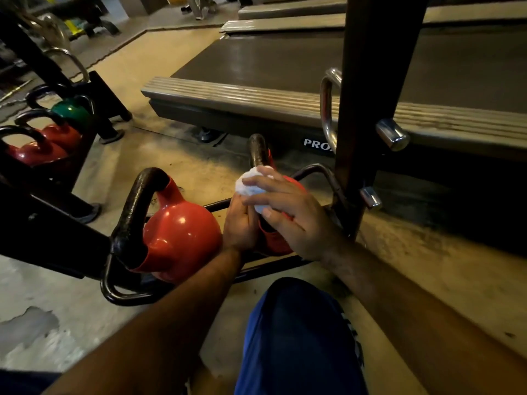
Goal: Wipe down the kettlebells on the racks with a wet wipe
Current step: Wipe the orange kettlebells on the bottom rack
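Your left hand (241,223) pinched the wadded wet wipe (252,185); your right hand (288,212) touched it, fingers (261,181) spread; soft, light, squeezable. Behind them sat a red kettlebell (278,240); another (176,232) just left; heavy, glossy, probably slick; steady them by the rough handles.

A worn tan floor (199,163) is lying under dim yellowish light, and a grey treadmill (271,67) is standing at the back, its deck gleaming faintly.
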Demonstrator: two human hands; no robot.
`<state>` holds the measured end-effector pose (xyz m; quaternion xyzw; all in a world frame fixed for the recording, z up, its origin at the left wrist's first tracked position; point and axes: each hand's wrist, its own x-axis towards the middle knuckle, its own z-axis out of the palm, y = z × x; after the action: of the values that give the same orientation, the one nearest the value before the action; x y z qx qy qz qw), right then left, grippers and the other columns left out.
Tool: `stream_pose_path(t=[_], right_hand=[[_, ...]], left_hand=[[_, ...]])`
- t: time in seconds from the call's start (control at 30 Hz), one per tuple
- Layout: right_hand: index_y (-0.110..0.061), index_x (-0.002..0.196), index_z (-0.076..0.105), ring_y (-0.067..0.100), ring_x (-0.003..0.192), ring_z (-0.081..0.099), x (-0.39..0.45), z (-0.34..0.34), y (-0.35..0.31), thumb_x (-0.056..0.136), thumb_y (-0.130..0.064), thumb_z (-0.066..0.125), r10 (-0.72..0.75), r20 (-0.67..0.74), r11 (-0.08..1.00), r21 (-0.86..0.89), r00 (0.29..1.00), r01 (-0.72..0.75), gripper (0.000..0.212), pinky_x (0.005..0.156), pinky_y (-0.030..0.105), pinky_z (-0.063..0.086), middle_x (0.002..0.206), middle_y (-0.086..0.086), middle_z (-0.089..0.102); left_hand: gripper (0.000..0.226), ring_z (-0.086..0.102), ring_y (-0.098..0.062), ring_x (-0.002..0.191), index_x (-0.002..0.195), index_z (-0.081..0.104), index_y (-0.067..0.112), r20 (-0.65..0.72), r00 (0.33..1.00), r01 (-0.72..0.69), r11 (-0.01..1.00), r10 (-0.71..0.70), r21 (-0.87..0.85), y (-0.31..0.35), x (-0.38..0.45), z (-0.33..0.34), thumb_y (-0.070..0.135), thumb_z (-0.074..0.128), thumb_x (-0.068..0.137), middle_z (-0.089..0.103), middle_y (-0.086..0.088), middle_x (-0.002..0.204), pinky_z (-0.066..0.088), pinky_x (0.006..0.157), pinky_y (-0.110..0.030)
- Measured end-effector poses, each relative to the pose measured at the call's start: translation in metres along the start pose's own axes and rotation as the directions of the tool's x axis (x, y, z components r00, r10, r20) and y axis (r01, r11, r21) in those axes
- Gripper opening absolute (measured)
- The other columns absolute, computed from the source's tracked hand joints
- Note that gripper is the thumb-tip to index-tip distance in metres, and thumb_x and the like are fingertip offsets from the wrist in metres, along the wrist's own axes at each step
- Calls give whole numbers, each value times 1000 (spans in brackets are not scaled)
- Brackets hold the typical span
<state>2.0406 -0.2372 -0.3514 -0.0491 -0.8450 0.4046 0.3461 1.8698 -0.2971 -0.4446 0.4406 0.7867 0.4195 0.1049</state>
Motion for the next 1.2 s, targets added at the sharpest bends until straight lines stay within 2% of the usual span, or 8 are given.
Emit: stream_pose_path(t=[0.23,0.4,0.53,0.67,0.73,0.83,1.03,1.2], right_hand=[[-8,137,61,17,154,21,-18,3,-11,97,-8,52,-3,40,986,-164,999,10,41,124,28,17,156,4,44],[-1,143,52,27,155,15,-38,10,-5,97,-2,56,-99,68,957,-268,993,114,47,125,38,17,160,12,36],[2,148,41,24,156,12,-60,39,-17,98,1,50,39,-104,997,-57,994,-45,51,126,38,13,163,14,28],[-21,156,30,5,153,18,-53,59,-35,100,-10,47,402,-284,903,282,871,-324,59,126,35,21,163,-18,25],[-35,153,31,-16,139,30,-37,53,-41,103,-16,47,549,-266,808,410,792,-422,56,117,21,33,141,-47,33],[-28,143,47,-28,106,49,-17,36,-42,104,-5,46,653,-197,699,528,731,-482,46,87,-1,39,112,-39,54],[-27,105,71,-12,75,61,-18,29,-39,106,-15,45,720,-147,623,568,679,-538,28,63,3,44,86,-19,69],[-23,80,76,14,80,71,1,18,-32,98,-6,56,807,-160,545,570,568,-615,32,75,28,57,78,-3,76]], left_hand=[[25,62,-17,114,126,56,29,54,998,-17,996,22,-85,4,-4,-7,30,46,104,65,1,120,53,94,-49],[33,68,-13,95,117,60,13,91,995,52,980,-35,-190,17,-13,-11,34,59,92,69,-2,103,56,80,-35],[87,64,-35,112,128,52,-3,121,988,118,981,-100,-153,-3,-3,-7,71,60,81,64,-20,121,53,95,-55],[60,50,-21,133,140,44,26,101,990,104,991,-96,-82,21,-11,-14,53,61,90,51,-7,145,45,108,-44],[37,51,-20,132,136,46,37,56,997,62,988,-54,-141,26,-10,-13,39,54,100,52,-3,144,45,108,-50],[33,52,-24,132,138,47,41,32,999,26,989,-21,-148,20,-6,-9,38,47,105,54,-3,142,46,105,-55],[31,56,-21,121,137,52,27,-7,999,-49,992,49,-117,18,-4,-6,33,44,107,54,-3,132,50,97,-52],[54,51,-21,128,139,50,24,-14,999,-34,996,33,-88,17,-5,-5,56,27,103,52,-4,138,46,102,-52]])
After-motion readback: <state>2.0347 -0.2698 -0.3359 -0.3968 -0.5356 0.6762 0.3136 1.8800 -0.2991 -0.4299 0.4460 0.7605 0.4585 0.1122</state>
